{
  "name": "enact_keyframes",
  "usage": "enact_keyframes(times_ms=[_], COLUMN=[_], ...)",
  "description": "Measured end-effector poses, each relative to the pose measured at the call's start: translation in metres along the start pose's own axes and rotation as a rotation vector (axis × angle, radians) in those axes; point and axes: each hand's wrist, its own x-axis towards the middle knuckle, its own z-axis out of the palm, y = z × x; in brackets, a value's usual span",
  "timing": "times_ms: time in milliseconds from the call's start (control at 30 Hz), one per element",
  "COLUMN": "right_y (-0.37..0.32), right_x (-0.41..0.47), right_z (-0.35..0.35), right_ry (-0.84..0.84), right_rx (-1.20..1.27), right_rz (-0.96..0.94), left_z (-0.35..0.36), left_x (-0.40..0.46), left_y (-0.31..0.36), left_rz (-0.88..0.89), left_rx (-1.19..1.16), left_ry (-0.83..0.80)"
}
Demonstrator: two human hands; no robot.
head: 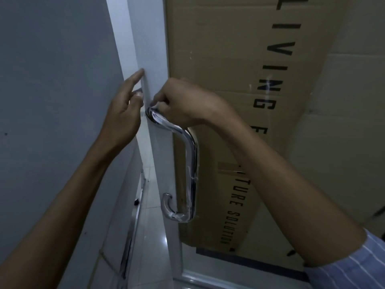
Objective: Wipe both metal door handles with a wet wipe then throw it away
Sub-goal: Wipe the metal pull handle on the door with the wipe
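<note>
In the head view, the top bend of the chrome door handle (188,163) is gripped by the right hand (185,103), whose fingers are curled round it where it meets the white door edge (154,59), while the rest of the handle runs down below that hand to a lower bend near the floor tiles (150,236). The left hand (125,109) is held just left of the door edge, forefinger stretched up against it and the other fingers loosely bent, nothing being held. A wet wipe cannot be made out under the right fingers, a second handle is glimpsed only as a metal stub behind the left fingers, and the cardboard box (239,69) is seen behind the handle.
</note>
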Motion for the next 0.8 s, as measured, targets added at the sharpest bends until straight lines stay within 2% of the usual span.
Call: enact_keyframes(times_ms=[133,233,467,800], right_y=[0.008,0.018,0.024,0.03], right_x=[-0.001,-0.007,-0.002,-0.023], right_z=[0.003,0.0,-0.004,-0.011], right_ry=[-0.004,-0.023,-0.053,-0.054], right_rx=[0.009,0.043,0.034,-0.002], right_rz=[-0.014,-0.092,-0.165,-0.272], left_z=[0.002,-0.002,-0.008,-0.005], left_x=[0.009,0.018,0.029,-0.017], left_y=[0.009,0.015,0.019,0.007], left_rz=[-0.028,-0.045,-0.126,0.225], left_rx=[-0.034,-0.084,-0.137,0.258], left_ry=[0.01,0.013,-0.059,0.024])
